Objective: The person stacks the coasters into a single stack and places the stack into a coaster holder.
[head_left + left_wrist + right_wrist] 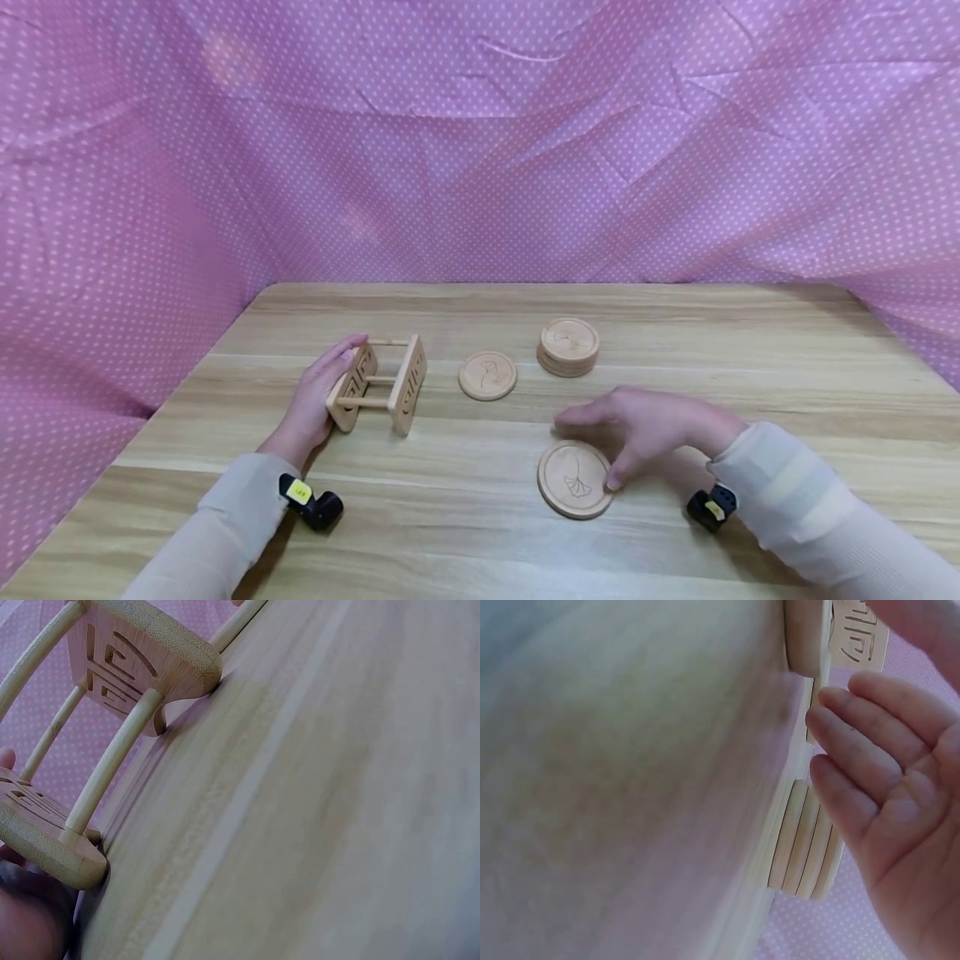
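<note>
My left hand (311, 408) holds the near side panel of a small wooden coaster rack (408, 387). The rack stands on the table, its two cut-out panels joined by round rods, as the left wrist view shows up close. Over on the right, my right hand (652, 425) hovers with fingers spread and extended. Its thumb tip overlaps the rim of a round wooden coaster (573, 479) with an engraved leaf; whether they touch, I cannot tell. In the right wrist view the palm and straight fingers (862, 757) hold nothing.
Another engraved coaster (487, 376) lies flat between the rack and a stack of several coasters (568, 346) farther back. All sit on a light wooden table (435, 517). Pink dotted cloth (480, 183) hangs behind and at both sides.
</note>
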The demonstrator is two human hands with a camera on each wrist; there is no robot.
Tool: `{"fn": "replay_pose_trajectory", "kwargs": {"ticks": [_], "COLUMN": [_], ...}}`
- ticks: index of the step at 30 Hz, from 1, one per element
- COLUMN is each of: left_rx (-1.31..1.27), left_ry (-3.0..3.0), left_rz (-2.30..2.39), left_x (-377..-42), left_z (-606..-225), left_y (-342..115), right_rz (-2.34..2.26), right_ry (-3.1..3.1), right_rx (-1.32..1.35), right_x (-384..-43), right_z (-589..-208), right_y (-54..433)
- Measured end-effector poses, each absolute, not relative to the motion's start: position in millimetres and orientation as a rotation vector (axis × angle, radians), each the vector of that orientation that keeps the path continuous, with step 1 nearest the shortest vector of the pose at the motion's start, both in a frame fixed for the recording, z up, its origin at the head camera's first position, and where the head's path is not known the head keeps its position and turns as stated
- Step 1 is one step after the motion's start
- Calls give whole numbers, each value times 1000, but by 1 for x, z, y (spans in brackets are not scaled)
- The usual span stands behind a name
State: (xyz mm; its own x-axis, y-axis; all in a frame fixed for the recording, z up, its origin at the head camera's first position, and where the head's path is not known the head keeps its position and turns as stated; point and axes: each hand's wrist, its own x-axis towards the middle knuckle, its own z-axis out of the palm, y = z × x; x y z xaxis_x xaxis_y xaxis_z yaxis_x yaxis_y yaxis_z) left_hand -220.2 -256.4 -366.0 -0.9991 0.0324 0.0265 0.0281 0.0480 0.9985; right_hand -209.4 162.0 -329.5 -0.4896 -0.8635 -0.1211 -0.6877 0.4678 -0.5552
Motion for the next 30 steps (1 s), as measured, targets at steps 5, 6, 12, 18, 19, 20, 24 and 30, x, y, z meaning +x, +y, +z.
{"fn": "replay_pose_trajectory", "kwargs": {"ticks": [5, 6, 12, 18, 19, 20, 24, 30], "left_rx": [68, 68, 59, 50, 49, 48, 49, 63], "left_ry": [2268, 2267, 2260, 2271, 2273, 2276, 2282, 2282], "left_rz": [2176, 2178, 2181, 2171, 2170, 2169, 2169, 2171], "left_x": [-221, -221, -222, -222, -222, -222, -221, -221], "left_z": [-365, -365, -365, -366, -366, -366, -367, -367], "left_y": [-256, -256, -256, -255, -255, -255, -255, -255], "right_rz": [-619, -619, -575, -532, -518, -507, -472, -440], "right_ry": [2278, 2273, 2273, 2274, 2278, 2279, 2279, 2280], "right_rx": [-1327, -1327, -1291, -1276, -1274, -1270, -1250, -1262], "right_x": [-209, -209, -208, -205, -204, -203, -201, -198], "right_z": [-330, -330, -331, -331, -331, -331, -331, -332], "right_y": [161, 161, 156, 153, 153, 152, 149, 146]}}
